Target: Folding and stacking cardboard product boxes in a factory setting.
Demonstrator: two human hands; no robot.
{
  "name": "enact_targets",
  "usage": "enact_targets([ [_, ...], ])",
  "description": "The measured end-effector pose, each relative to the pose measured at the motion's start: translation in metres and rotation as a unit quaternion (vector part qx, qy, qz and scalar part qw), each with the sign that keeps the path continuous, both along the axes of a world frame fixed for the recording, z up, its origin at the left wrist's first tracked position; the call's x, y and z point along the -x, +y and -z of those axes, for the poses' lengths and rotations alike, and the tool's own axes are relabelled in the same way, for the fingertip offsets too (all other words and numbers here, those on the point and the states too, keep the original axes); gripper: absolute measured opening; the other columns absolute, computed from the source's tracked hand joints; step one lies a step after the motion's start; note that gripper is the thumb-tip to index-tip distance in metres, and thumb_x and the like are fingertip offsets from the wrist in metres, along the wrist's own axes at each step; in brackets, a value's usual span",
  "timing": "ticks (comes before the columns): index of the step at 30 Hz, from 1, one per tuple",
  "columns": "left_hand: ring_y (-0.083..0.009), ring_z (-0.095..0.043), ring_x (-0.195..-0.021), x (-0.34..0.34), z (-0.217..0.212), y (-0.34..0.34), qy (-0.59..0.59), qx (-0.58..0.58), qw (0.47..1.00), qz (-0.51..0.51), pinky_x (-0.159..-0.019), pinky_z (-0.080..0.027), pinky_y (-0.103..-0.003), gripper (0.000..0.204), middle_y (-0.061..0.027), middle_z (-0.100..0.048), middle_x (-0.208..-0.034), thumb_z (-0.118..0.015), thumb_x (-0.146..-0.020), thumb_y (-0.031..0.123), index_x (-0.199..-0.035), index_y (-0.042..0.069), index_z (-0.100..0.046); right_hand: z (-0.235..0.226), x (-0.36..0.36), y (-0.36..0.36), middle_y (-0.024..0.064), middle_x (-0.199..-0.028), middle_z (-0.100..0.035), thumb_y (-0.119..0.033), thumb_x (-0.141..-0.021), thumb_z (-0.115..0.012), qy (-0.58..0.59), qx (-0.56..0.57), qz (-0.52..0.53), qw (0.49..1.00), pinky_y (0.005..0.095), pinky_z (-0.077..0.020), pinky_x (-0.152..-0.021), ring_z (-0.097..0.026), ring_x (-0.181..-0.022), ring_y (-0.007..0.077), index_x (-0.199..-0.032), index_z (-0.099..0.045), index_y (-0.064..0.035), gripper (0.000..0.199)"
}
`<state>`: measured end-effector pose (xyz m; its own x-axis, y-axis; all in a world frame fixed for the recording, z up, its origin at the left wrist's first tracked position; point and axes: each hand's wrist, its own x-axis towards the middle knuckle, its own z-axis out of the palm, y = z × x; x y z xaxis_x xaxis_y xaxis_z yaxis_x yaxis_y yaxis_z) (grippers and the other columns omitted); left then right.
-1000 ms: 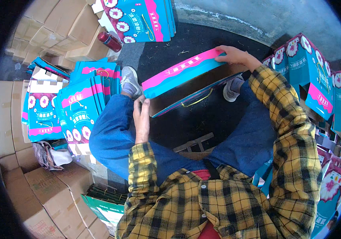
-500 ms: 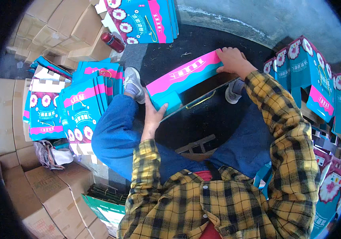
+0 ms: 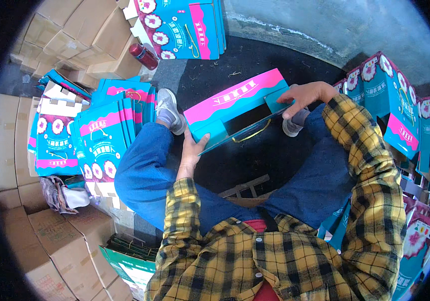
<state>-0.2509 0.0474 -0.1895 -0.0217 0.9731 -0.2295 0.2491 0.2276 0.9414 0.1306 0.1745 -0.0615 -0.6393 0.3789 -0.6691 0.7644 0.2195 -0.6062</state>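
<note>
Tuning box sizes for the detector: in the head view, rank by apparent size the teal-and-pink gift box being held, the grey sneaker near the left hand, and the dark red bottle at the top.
1. Teal-and-pink cardboard gift box, held by left hand and right hand.
2. Grey sneaker.
3. Dark red bottle, smallest; it lies farther from the camera, so its true size is unsure.

The box (image 3: 235, 113) is teal with a pink band and a yellow cord handle. The flat cartons (image 3: 107, 135) beside it are teal and pink with white flower rounds. The shirt sleeves (image 3: 370, 170) are yellow-and-black plaid, the trousers (image 3: 145, 175) blue, the bottle (image 3: 144, 55) dark red.
</note>
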Motion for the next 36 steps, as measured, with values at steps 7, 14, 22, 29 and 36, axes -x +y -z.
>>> enact_targets([
  [7,-0.0271,-0.051,-0.121,-0.008,-0.016,-0.001,-0.176,0.179,0.961,-0.117,-0.099,-0.042,-0.039,0.079,-0.0152,-0.048,-0.135,-0.048,-0.092,0.061,-0.145,0.005,-0.032,0.041,-0.009,0.020,0.0221,-0.110,-0.064,-0.056,-0.065,-0.079,-0.036,-0.300,0.173,0.938,0.0428,-0.0487,-0.089,-0.061,-0.105,0.0375,-0.116,-0.057,0.0017,0.080],
  [14,-0.0216,-0.062,-0.096,-0.017,-0.006,-0.005,-0.033,0.207,0.977,-0.033,-0.061,-0.054,-0.032,0.076,-0.0098,-0.060,-0.115,-0.057,-0.085,0.064,-0.134,0.008,-0.044,0.079,-0.016,0.029,0.0156,-0.104,-0.068,-0.055,-0.073,-0.075,0.015,-0.126,0.242,0.962,0.0380,-0.0489,-0.087,-0.065,-0.098,0.0281,-0.111,-0.065,-0.0049,0.064],
  [22,-0.0210,-0.057,-0.110,-0.033,-0.025,-0.003,-0.105,0.209,0.972,0.029,-0.075,-0.054,-0.039,0.069,-0.0102,-0.055,-0.125,-0.054,-0.090,0.058,-0.138,0.009,-0.041,0.024,-0.018,0.022,0.0229,-0.089,-0.069,-0.062,-0.068,-0.071,-0.088,-0.323,0.250,0.908,0.0436,-0.0512,-0.078,-0.066,-0.087,0.0381,-0.087,-0.071,0.0012,0.066],
  [29,-0.0177,-0.051,-0.115,-0.102,-0.066,0.040,-0.141,-0.038,0.988,0.056,-0.087,-0.048,-0.036,0.057,-0.0096,-0.052,-0.128,-0.060,-0.094,0.033,-0.138,0.004,-0.037,-0.154,-0.056,-0.072,0.0199,-0.096,-0.066,-0.042,-0.082,-0.067,0.031,-0.594,0.370,0.714,0.0427,-0.0508,-0.079,-0.064,-0.091,0.0364,-0.098,-0.066,-0.0026,0.042],
  [36,-0.0245,-0.054,-0.118,-0.277,-0.204,0.076,-0.117,-0.261,0.930,0.230,-0.096,-0.044,-0.037,0.060,-0.0222,-0.052,-0.127,-0.068,-0.088,0.021,-0.133,-0.002,-0.037,-0.163,-0.153,-0.186,0.0093,-0.105,-0.062,-0.028,-0.096,-0.059,0.171,-0.710,0.637,0.247,0.0280,-0.0445,-0.086,-0.055,-0.097,0.0137,-0.119,-0.055,0.0086,0.043],
])
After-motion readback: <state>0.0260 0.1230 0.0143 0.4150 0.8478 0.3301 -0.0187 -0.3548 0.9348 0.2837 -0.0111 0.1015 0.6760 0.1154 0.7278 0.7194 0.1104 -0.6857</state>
